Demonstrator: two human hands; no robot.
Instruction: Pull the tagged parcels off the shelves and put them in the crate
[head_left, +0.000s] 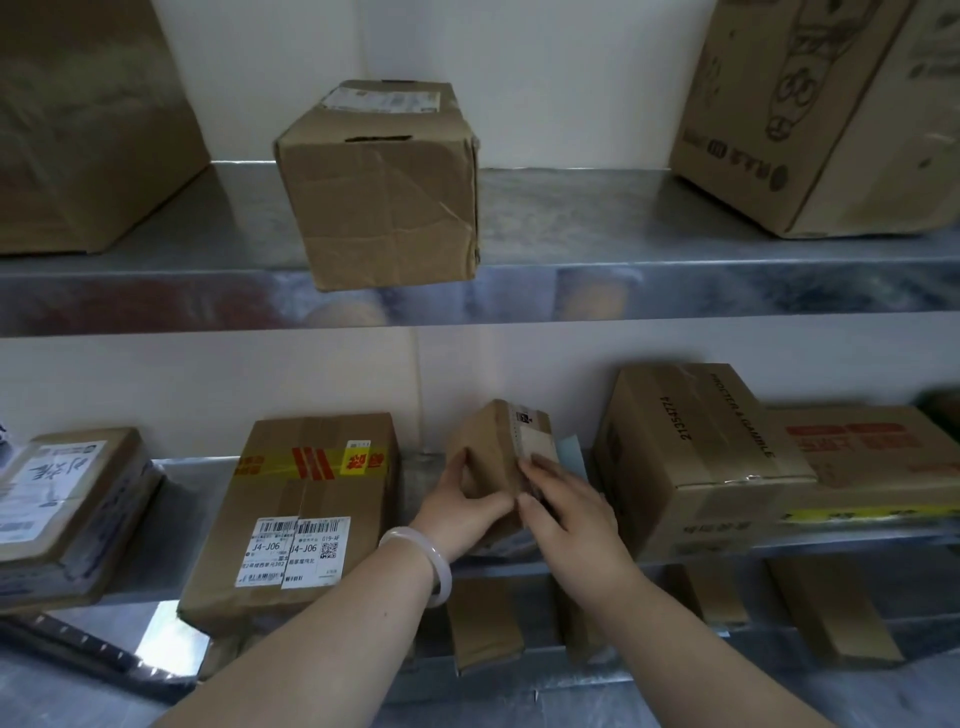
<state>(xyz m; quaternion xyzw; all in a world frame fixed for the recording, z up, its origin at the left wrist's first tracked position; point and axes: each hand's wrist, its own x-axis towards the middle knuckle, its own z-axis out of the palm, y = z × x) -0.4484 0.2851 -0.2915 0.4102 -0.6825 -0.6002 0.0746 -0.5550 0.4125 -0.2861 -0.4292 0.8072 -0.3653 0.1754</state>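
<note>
A parcel storeroom: steel shelves (571, 218) along a white wall (545, 78) carry taped cartons (379, 197) from 9 to 3 o'clock; the box (291, 509) at 7 o'clock bears barcoded labels (317, 551) marked J4-J06.

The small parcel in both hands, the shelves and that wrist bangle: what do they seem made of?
Small parcel: brown cardboard, matte, with a paper label. Shelf: shiny sheet metal, probably steel; its front edge mirrors blurred shapes. Bangle: pale, glossy, translucent, perhaps jade or glass; the look leaves it open.
</note>
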